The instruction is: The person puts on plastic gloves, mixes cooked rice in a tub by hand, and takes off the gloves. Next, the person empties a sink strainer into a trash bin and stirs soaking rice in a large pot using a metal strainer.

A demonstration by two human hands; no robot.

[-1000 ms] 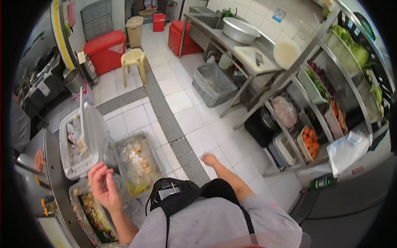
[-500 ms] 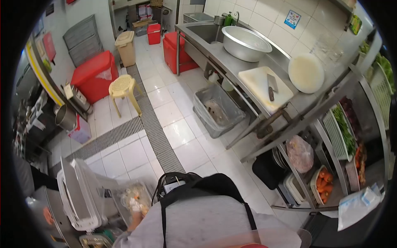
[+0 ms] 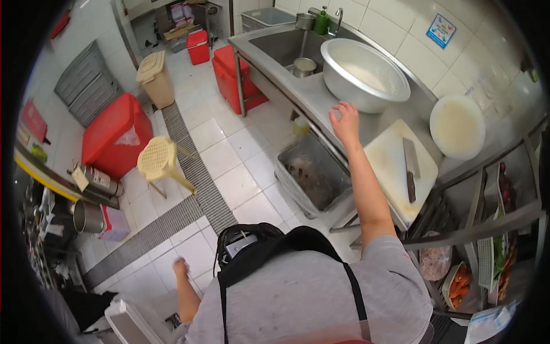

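My right hand (image 3: 345, 121) reaches out over the front edge of the steel counter, just short of the big metal basin (image 3: 366, 74); its fingers are apart and hold nothing. A white cutting board (image 3: 395, 166) lies to the right of my forearm, with a dark-handled knife (image 3: 411, 166) on it. Low at the left, my left hand (image 3: 181, 267) hangs over the floor tiles, small and blurred, its fingers not clear. Behind the board stands a round white board (image 3: 457, 126) against the wall.
Under the counter sits a lined grey bin (image 3: 315, 175). A yellow stool (image 3: 157, 159), a red cooler (image 3: 117, 137) and a beige bin (image 3: 154, 80) stand at the left. Vegetable shelves (image 3: 492, 229) are at the right. Part of another person (image 3: 60, 307) shows at the lower left.
My right hand has come into view over the counter edge. My left hand has moved up, away from the container at the lower left. The view has shifted closer to the counter.
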